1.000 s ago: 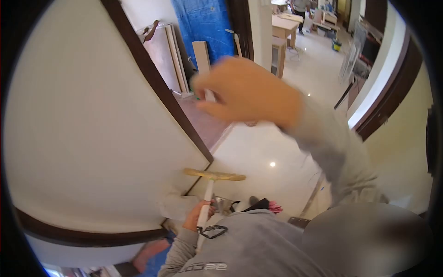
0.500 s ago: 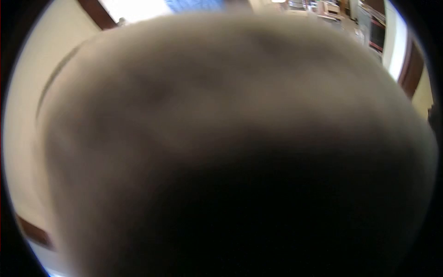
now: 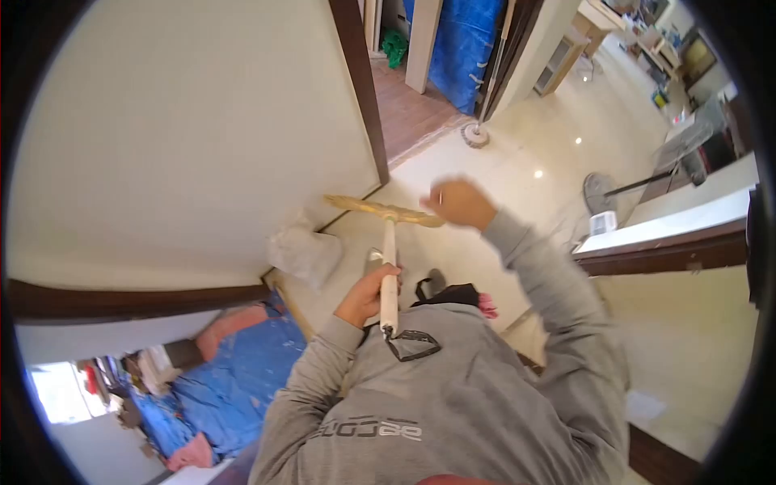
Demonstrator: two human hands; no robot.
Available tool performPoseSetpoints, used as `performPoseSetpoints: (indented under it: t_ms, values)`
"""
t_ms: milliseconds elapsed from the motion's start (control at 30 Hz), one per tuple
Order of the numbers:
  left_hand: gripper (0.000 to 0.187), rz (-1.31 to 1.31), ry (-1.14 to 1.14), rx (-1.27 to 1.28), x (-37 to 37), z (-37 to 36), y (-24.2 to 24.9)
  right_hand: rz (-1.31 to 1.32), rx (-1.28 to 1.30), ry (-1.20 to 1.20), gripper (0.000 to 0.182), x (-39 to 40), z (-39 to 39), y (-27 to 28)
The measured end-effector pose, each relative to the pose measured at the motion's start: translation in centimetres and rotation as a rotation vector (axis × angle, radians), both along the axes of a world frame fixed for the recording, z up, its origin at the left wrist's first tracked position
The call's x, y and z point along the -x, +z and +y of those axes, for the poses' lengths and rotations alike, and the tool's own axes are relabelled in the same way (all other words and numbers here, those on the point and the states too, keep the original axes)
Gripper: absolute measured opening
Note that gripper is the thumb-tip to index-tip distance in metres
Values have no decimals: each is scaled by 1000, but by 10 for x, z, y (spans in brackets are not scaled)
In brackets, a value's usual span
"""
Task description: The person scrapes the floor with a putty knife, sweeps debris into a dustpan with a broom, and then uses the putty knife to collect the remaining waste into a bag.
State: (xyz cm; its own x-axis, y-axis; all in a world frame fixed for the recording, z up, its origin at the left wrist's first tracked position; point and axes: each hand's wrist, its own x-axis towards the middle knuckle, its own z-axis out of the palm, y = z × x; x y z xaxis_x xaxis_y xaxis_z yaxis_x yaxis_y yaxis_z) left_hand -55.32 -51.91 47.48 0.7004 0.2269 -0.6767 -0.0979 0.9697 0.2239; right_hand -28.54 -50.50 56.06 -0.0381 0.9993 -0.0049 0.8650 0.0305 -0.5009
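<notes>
My left hand [image 3: 368, 296] is wrapped round the pale wooden handle [image 3: 389, 279] of a T-shaped brush. Its wide yellowish head [image 3: 376, 208] points away from me, and a black cord loop [image 3: 418, 346] hangs from the handle's near end. My right hand [image 3: 462, 202] is up beside the right end of the brush head, overlapping it slightly in this view. Motion smears its fingers. Both arms are in grey sleeves. Left of the brush, a whitish crumpled sack [image 3: 305, 249] sits against the wall.
A round mop head [image 3: 475, 135] rests on the tiled floor by a doorway, with blue sheeting [image 3: 461, 52] behind it. At right stands a fan [image 3: 600, 192] near a ledge. More blue sheeting [image 3: 234, 380] lies lower left, past a brown-trimmed wall [image 3: 178, 137].
Earlier, something blurred covered most of the view, close to the camera. Now it is gone, and both hands, the brush and the floor show. The view also points further down.
</notes>
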Motion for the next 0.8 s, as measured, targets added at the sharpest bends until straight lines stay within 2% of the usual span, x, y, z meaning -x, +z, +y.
performPoseSetpoints:
  t_ms: [33,67,100,167,200,233,267,333,433,467,500,567,600,633,667,700,733,767,800]
  values:
    - [26,24,-12,-29,3,-4,-10,144,58,10,39,6,-26,-60]
    - [26,55,-17,-56,-2,-4,-14,388,424,-153,49,20,-45,-80]
    - [26,42,17,-32,-10,-9,-7,608,568,-249,56,33,-63,-92]
    - [24,92,-95,-126,-27,-10,18,924,884,-391,62,55,-77,-102]
    - [24,-21,-80,-148,-41,-16,12,1094,929,-462,62,58,-79,-104]
    - [27,51,-116,-173,-49,-22,6,1270,965,-537,62,63,-81,-106]
    - [28,111,-145,-191,-55,-26,2,1267,981,-536,62,61,-83,-115]
    - [29,179,-180,-192,-65,-29,-11,1523,1003,-604,54,50,-85,-138]
    - [29,109,-226,-194,-78,-27,-25,1392,967,-669,52,31,-76,-142]
    - [29,129,-304,-221,-80,-29,-14,1397,931,-699,44,28,-75,-146]
    - [29,151,-383,-248,-81,-30,-8,1395,952,-698,44,25,-75,-150]
    - [32,187,-380,-266,-86,-32,-9,1480,942,-697,37,16,-77,-155]
    - [34,213,-398,-310,-88,-25,-1,1573,847,-713,30,14,-76,-147]
    - [36,237,-415,-354,-89,-20,2,1538,798,-800,27,8,-75,-136]
    - [38,263,-429,-443,-89,-20,-4,1737,858,-782,24,-19,-78,-171]
    - [38,269,-422,-430,-86,-19,-12,1938,913,-761,22,-47,-84,-206]
    - [34,295,-447,-538,-79,-18,-21,1937,928,-764,22,-59,-88,-206]
    - [31,318,-473,-650,-73,-16,-26,2135,838,-823,20,-71,-92,-200]
    - [25,369,-473,-656,-67,-9,-12,2331,730,-878,19,-76,-90,-186]
